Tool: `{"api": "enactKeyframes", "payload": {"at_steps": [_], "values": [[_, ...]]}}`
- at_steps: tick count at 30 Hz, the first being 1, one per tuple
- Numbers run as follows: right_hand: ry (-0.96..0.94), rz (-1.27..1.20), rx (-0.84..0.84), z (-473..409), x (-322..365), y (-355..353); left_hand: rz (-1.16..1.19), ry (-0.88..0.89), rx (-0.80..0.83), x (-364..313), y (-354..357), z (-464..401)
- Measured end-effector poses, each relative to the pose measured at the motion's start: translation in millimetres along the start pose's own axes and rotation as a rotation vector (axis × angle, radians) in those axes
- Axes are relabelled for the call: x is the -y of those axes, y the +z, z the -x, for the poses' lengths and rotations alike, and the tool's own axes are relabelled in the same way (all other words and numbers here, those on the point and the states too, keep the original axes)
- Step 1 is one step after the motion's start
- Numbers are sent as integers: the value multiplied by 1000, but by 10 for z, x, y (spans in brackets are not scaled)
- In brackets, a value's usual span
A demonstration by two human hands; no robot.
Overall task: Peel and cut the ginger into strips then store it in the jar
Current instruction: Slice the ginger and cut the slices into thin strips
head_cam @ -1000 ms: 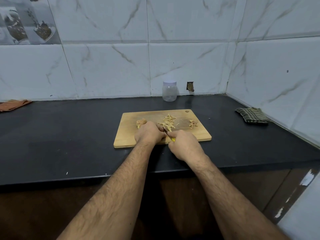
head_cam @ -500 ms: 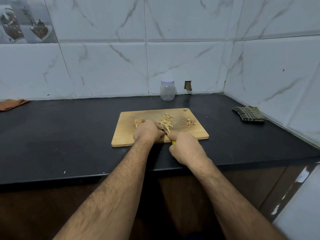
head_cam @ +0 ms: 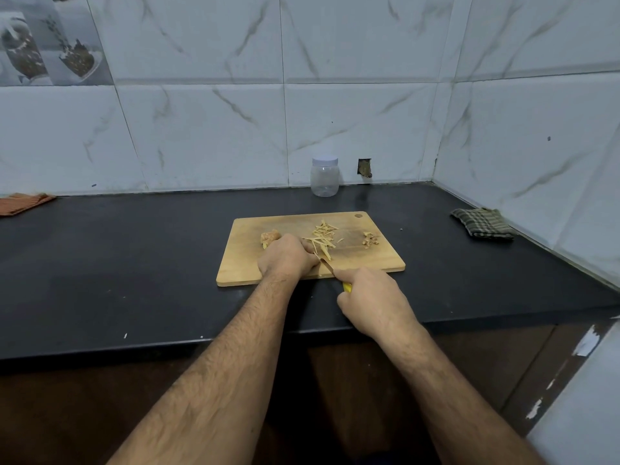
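Our right hand (head_cam: 372, 298) grips the yellow-handled knife (head_cam: 330, 268); our left hand (head_cam: 287, 258), fingers curled, pins something unseen near the rectangular wooden cutting board's (head_cam: 241, 273) front edge, beside pale ginger strips (head_cam: 322, 238).

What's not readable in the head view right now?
- What the left hand pins down: covered by its own fingers.
- Knife: only a sliver of blade and a yellow handle bit; right hand covers the rest.
- Jar contents: too small to tell.
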State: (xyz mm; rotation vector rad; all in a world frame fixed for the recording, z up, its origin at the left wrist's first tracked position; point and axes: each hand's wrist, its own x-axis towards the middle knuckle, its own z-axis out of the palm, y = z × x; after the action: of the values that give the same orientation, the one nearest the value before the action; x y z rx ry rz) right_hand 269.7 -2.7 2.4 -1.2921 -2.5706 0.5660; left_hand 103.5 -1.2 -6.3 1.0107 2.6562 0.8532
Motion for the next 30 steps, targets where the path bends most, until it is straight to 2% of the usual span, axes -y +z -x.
{"api": "enactKeyframes", "payload": {"at_steps": [11, 18, 25, 30], "values": [[3, -30, -95, -261, 37, 53, -4, 32, -16, 18, -5, 21], [-62, -87, -131, -241, 12, 93, 41, 64, -37, 77, 19, 41], [-89, -9, -76, -279, 2, 89, 96, 100, -75, 149, 10, 92], [-49, 17, -124, -418, -19, 26, 186, 118, -148, 220, 31, 124]]}}
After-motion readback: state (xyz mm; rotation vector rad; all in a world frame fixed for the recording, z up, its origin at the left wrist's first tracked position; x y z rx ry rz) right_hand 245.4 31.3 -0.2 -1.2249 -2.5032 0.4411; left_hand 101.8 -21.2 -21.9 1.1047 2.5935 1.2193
